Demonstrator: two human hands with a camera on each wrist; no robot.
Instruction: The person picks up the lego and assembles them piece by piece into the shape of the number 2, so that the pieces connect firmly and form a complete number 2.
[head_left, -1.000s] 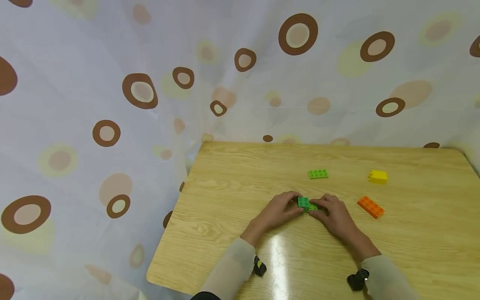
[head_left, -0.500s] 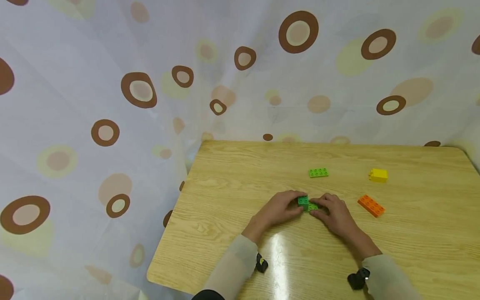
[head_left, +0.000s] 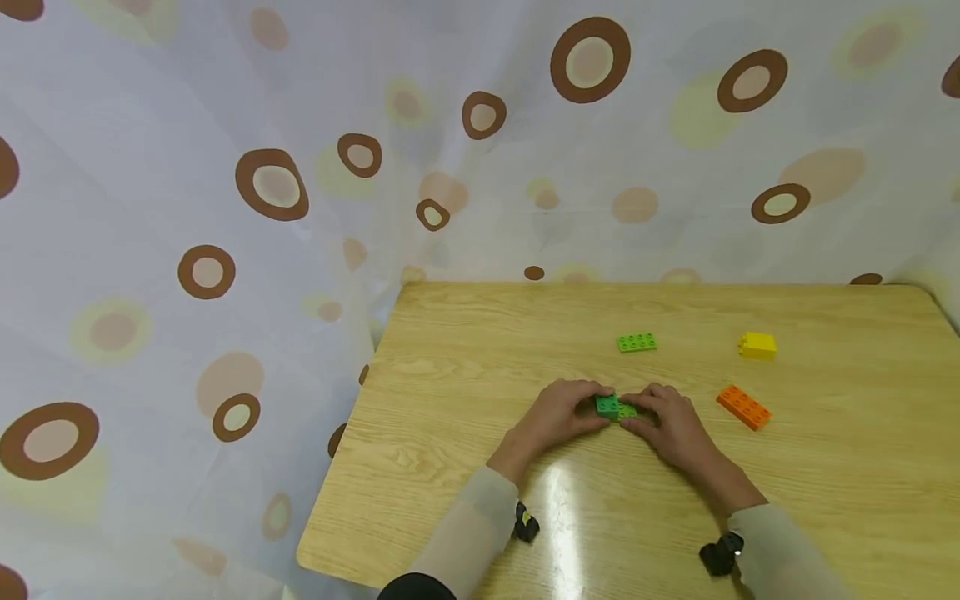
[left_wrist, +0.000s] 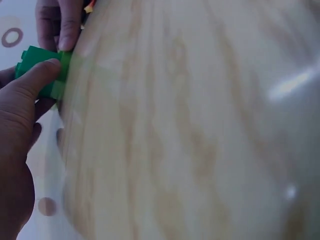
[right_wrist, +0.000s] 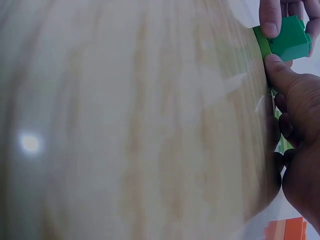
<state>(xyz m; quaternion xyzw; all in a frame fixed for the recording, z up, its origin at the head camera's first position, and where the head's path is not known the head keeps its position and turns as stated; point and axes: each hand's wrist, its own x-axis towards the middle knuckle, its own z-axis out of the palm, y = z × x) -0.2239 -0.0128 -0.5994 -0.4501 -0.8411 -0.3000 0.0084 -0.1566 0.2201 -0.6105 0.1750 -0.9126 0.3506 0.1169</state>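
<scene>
A dark green building brick (head_left: 607, 406) sits on the left part of a thin light green brick (head_left: 627, 411) on the table. My left hand (head_left: 560, 413) pinches the dark green brick between thumb and fingers. On the other side, my right hand (head_left: 670, 427) pinches the light green brick, thumb in front and fingers behind. In the left wrist view the dark green brick (left_wrist: 35, 61) stands over the light green brick (left_wrist: 62, 75), the two lying against each other. The right wrist view shows the dark green brick (right_wrist: 291, 39) with the light green brick (right_wrist: 263, 43) under it.
A second thin light green brick (head_left: 637, 342) lies behind the hands. To the right are a yellow brick (head_left: 758, 346) on its side and an orange brick (head_left: 743, 407). The wooden table (head_left: 465, 350) meets a patterned curtain (head_left: 510, 192) at its back edge.
The left hand's fingers have shifted slightly right over the back of the dark green brick, which looks slightly lower. The right hand holds its place; the loose bricks lie as before.
</scene>
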